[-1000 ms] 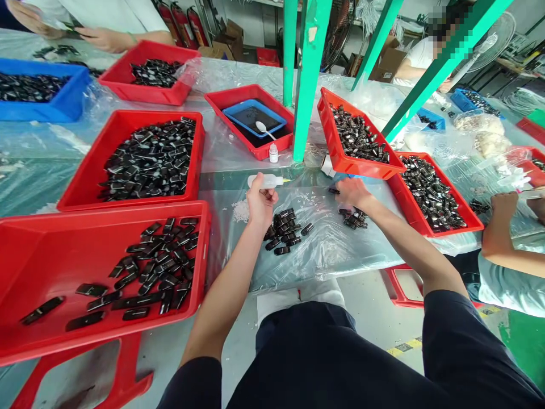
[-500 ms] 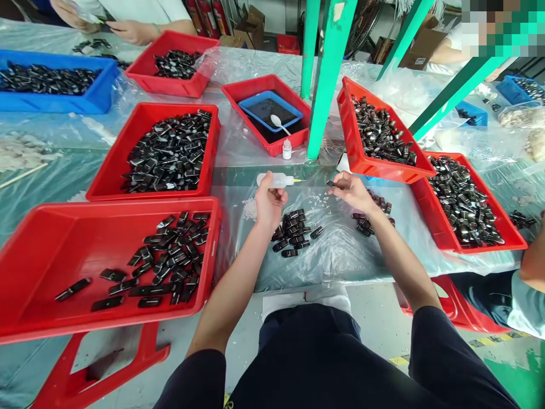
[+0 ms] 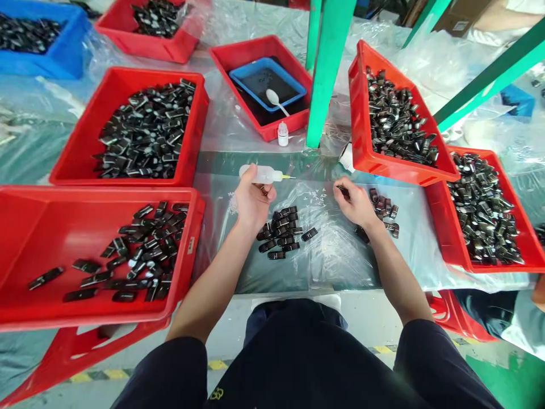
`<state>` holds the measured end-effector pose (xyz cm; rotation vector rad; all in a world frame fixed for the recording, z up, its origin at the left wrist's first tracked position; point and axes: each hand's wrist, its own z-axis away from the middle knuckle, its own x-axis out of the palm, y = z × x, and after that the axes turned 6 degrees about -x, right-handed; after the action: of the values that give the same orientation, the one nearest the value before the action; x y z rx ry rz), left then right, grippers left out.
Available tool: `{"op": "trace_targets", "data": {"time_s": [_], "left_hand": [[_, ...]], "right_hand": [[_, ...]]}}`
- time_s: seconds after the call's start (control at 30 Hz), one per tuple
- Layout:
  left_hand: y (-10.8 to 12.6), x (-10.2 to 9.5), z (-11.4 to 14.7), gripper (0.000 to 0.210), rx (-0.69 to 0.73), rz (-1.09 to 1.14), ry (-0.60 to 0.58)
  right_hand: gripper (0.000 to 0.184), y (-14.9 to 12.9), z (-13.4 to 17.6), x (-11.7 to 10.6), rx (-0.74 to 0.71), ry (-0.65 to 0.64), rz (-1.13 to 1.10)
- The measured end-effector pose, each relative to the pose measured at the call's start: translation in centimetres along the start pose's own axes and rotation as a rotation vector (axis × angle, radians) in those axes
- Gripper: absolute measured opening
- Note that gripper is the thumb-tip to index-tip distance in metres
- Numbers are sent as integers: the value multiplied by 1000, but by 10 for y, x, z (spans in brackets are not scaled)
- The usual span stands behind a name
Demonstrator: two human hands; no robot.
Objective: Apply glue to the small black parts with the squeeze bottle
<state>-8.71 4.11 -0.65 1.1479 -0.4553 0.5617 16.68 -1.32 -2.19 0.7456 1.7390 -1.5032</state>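
My left hand (image 3: 252, 205) is closed around a translucent squeeze bottle (image 3: 269, 174), whose thin yellow needle tip points right. In my right hand (image 3: 358, 205) the fingers pinch a small glossy black piece (image 3: 343, 192), mostly hidden by them. The needle tip and that piece are apart. Below and between the hands lies a pile of black pieces (image 3: 283, 227), with a single black piece (image 3: 309, 234) just to its right. Tiny clear bits (image 3: 315, 196) are scattered on the plastic sheet between my hands. More dark pieces (image 3: 383, 203) lie beside my right wrist.
Red bins of black pieces stand at left (image 3: 193, 250), back left (image 3: 203, 125) and right (image 3: 447, 227), one tilted (image 3: 361, 153) on the right one. A green post (image 3: 317, 113) rises by a small white bottle (image 3: 283, 135) and a blue tray (image 3: 238, 76) holding a spoon (image 3: 275, 99).
The camera view has tilted downward. My right hand has turned and moved away from the needle tip, its fingers now curled over the black piece. My left hand still holds the squeeze bottle.
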Motion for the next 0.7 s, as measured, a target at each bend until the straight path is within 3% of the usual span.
{"op": "trace_targets", "data": {"time_s": [0.23,0.4,0.53,0.7], "left_hand": [[-2,-2,-1,43,-1,41,-5],[-3,-2,1,43,-36,55,-1],[-2,-2,2,42,-36,64,-19],[1,1,3,41,-41,62,6]], "right_hand": [[23,-18,0,14,31,-121,255],[46,-20,0,9,97,-67,320],[52,-15,0,1,120,65,240],[46,-6,0,5,77,106,-42]]}}
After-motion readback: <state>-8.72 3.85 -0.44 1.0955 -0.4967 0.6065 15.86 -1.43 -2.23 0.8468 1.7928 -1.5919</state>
